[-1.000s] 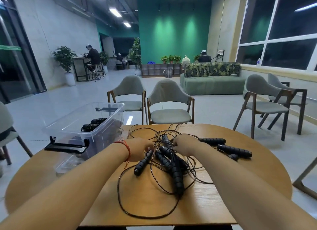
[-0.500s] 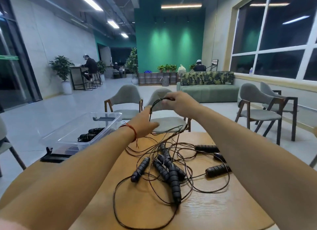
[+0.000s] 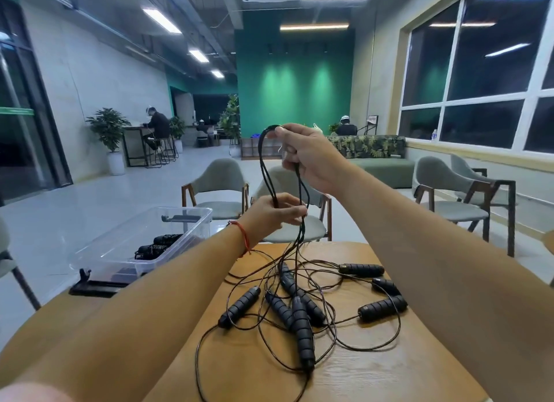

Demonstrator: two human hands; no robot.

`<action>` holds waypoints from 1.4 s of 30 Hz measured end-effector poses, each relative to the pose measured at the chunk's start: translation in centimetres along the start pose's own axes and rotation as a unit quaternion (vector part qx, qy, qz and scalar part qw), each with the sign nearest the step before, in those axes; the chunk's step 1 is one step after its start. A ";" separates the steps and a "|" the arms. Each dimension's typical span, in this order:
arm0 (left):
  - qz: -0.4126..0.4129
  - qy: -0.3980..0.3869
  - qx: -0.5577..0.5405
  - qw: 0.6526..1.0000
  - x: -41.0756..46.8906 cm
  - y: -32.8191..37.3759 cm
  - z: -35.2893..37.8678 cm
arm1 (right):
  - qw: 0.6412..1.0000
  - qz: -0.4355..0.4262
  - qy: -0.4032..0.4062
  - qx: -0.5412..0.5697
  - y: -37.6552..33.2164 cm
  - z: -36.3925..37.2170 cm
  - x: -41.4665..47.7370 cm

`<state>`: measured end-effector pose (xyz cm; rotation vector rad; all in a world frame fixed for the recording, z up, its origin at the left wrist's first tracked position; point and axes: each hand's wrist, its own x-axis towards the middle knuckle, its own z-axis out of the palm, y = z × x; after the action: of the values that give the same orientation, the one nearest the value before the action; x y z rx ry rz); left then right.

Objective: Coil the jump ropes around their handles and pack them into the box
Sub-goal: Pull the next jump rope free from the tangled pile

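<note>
2 hands pinching 1 vertical rope loop (image 3: 263,165), bend up: right hand (image 3: 311,159) above left hand (image 3: 269,216).

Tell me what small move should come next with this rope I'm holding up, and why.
Probably slide the left hand down the rope while the right hand holds its loop high: its strands run into a tangle of handles on the table, so it needs freeing before coiling.

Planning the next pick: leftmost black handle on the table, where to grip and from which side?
Grip the leftmost handle round its ribbed middle, from above, fingers spanning its width. It lies flat and slanted on the table, bare wood along its left; cord trails from its near end.
</note>
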<state>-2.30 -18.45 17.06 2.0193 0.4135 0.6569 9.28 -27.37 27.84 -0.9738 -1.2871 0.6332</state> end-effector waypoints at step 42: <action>-0.003 0.155 -0.163 0.974 2.6 8.3 -6.5 | 0.959 0.152 -0.090 -0.224 8.7 4.4 -2.2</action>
<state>-3.91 -16.75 27.66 1.6076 0.4595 0.9761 5.60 -24.03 19.18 -1.5360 -1.4913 0.6901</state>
